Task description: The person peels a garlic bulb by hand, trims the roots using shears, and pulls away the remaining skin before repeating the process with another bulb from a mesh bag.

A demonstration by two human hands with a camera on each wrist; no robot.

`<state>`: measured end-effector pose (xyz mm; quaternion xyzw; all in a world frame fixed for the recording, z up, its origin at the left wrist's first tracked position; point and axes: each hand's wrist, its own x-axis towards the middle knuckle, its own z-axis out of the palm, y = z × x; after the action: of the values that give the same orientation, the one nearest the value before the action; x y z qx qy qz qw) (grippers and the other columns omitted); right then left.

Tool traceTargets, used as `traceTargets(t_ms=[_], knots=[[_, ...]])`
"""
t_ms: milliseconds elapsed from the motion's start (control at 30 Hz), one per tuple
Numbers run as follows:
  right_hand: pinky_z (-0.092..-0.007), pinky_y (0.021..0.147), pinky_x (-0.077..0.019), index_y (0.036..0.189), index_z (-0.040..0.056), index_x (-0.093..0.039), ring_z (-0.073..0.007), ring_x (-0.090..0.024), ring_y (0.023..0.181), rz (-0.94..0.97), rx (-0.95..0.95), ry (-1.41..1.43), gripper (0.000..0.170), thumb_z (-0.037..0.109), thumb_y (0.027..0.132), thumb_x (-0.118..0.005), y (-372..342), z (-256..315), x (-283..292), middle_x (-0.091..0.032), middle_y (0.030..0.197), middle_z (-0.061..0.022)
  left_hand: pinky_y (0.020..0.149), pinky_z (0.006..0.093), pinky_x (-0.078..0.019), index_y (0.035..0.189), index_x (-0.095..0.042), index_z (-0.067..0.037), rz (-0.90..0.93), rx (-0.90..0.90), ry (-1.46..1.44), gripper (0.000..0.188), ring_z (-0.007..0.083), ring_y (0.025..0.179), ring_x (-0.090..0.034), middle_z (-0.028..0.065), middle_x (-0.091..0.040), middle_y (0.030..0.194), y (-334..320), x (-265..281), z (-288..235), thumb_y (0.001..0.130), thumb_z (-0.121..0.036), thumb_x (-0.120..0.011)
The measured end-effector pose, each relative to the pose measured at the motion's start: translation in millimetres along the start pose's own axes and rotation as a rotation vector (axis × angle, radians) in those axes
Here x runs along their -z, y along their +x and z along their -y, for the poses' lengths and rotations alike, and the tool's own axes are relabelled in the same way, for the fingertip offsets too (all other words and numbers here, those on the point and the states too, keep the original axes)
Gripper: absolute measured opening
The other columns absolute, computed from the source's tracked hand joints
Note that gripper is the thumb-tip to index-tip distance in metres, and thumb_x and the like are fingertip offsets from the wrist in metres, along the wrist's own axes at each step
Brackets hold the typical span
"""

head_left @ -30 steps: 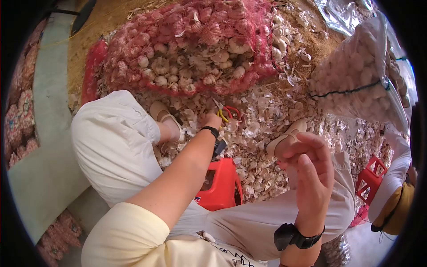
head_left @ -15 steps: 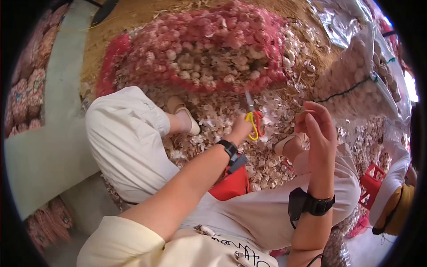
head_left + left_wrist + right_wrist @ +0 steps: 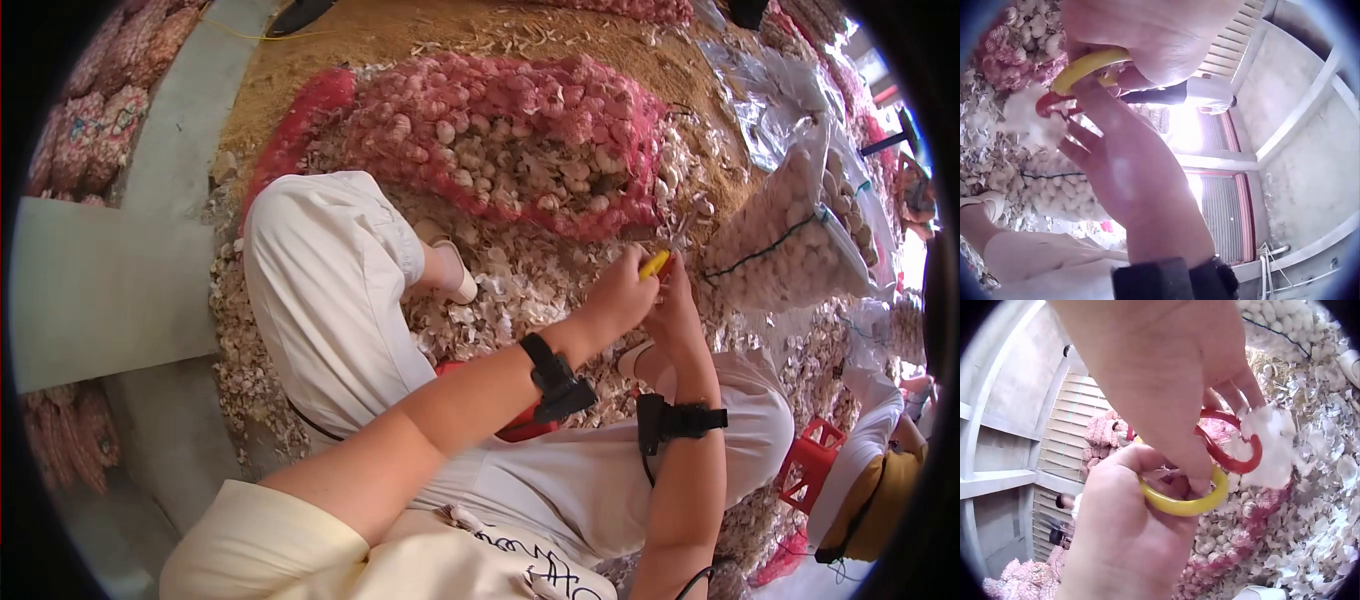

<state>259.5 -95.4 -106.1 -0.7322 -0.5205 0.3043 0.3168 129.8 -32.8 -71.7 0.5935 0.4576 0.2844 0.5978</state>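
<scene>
Left hand [image 3: 618, 295] fingers clamp a pair of scissors [image 3: 655, 264]; the right hand [image 3: 677, 310] grips them too, thumb through the yellow loop. The scissors are near a red net sack [image 3: 570, 90] of garlic, above scattered peelings [image 3: 495, 312]; a clear bag [image 3: 785, 235] of garlic stands to the right.

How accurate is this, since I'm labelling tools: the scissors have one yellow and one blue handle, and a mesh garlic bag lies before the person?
The blue is wrong: the right wrist view shows the second handle red. The yellow handle and mesh garlic bag are as you said.
</scene>
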Motion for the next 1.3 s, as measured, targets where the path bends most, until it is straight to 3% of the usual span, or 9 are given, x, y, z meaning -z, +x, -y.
traceTargets(t_ms=[167,233,367,567,633,667,833,1033,1300], knots=[[-0.0329,0.085,-0.0491,0.135,-0.0064,-0.034,-0.0259,-0.06,0.099,-0.094,0.039,0.169,0.078,0.02,0.074,-0.076,1,19,7,-0.051,0.121,-0.0201,0.073,0.043,-0.0467,0.099,-0.052,0.001,0.051,-0.096,0.046,0.031,0.037,0.085,-0.06,0.0219,-0.06,0.092,-10,-4,-12,0.081,-0.024,-0.059],[-0.0276,0.077,-0.0501,0.126,-0.0026,-0.042,-0.0189,-0.06,0.092,-0.123,-0.363,1.07,0.059,0.014,0.078,-0.071,-2,34,19,-0.057,0.108,-0.0121,0.074,0.0428,-0.0462,0.097,-0.053,0.0,-0.024,-0.446,0.125,0.032,0.0351,0.086,-0.06,0.0207,-0.059,0.095,-16,-10,-20,0.082,-0.027,-0.062],[-0.0276,0.072,-0.0515,0.122,0.0021,-0.046,-0.0139,-0.059,0.088,-0.195,-0.039,0.626,0.046,0.018,0.084,-0.067,-12,57,41,-0.057,0.101,-0.0055,0.079,0.0391,-0.0464,0.089,-0.062,-0.001,-0.077,-0.553,0.047,0.028,0.0322,0.088,-0.06,0.0163,-0.06,0.096,-1,1,-39,0.09,-0.029,-0.059],[-0.0303,0.08,-0.0522,0.13,-0.0019,-0.043,-0.0207,-0.062,0.096,-0.171,0.099,0.894,0.062,0.031,0.083,-0.069,-21,75,73,-0.058,0.108,-0.0093,0.072,0.0333,-0.0484,0.099,-0.065,-0.002,0.004,-0.066,0.202,0.03,0.0216,0.081,-0.064,0.0146,-0.066,0.093,54,53,15,0.089,-0.03,-0.059],[-0.0318,0.084,-0.0512,0.127,-0.004,-0.047,-0.0226,-0.062,0.098,-0.244,-0.08,0.736,0.051,0.026,0.088,-0.063,-28,88,83,-0.059,0.11,-0.0117,0.07,0.033,-0.0483,0.1,-0.065,-0.003,-0.004,0.02,0.182,0.031,0.0208,0.08,-0.064,0.0133,-0.067,0.091,60,67,32,0.088,-0.03,-0.059],[-0.0351,0.088,-0.0499,0.125,-0.0034,-0.049,-0.0247,-0.062,0.1,-0.33,-0.139,1.007,0.041,0.014,0.09,-0.06,-30,80,83,-0.059,0.111,-0.0132,0.069,0.0327,-0.0482,0.1,-0.066,-0.003,-0.015,0.097,0.167,0.031,0.0199,0.079,-0.063,0.012,-0.067,0.088,64,72,41,0.087,-0.031,-0.06],[-0.0398,0.091,-0.0485,0.13,-0.0024,-0.045,-0.0285,-0.06,0.104,-0.412,-0.123,0.827,0.045,0.022,0.093,-0.054,-36,81,94,-0.056,0.118,-0.0165,0.069,0.034,-0.0479,0.102,-0.066,-0.005,-0.054,0.183,0.319,0.031,0.0208,0.077,-0.062,0.0106,-0.067,0.087,99,87,115,0.085,-0.03,-0.061],[-0.0422,0.085,-0.051,0.141,-0.0008,-0.028,-0.0282,-0.061,0.098,-0.383,-0.22,1.112,0.07,0.044,0.093,-0.051,-29,65,114,-0.051,0.12,-0.0185,0.08,0.0411,-0.0495,0.098,-0.065,-0.01,-0.218,0.284,0.495,0.02,0.0314,0.091,-0.062,0.0114,-0.067,0.091,137,105,142,0.085,-0.022,-0.056],[-0.0403,0.077,-0.0551,0.14,-0.0023,-0.029,-0.0269,-0.063,0.089,-0.32,-0.341,1.137,0.072,0.046,0.093,-0.052,-9,87,96,-0.055,0.11,-0.0182,0.091,0.0404,-0.0465,0.122,-0.053,-0.008,-0.176,0.181,0.891,0.037,0.0339,0.11,-0.055,0.0149,-0.056,0.122,194,149,178,0.086,-0.017,-0.054]])
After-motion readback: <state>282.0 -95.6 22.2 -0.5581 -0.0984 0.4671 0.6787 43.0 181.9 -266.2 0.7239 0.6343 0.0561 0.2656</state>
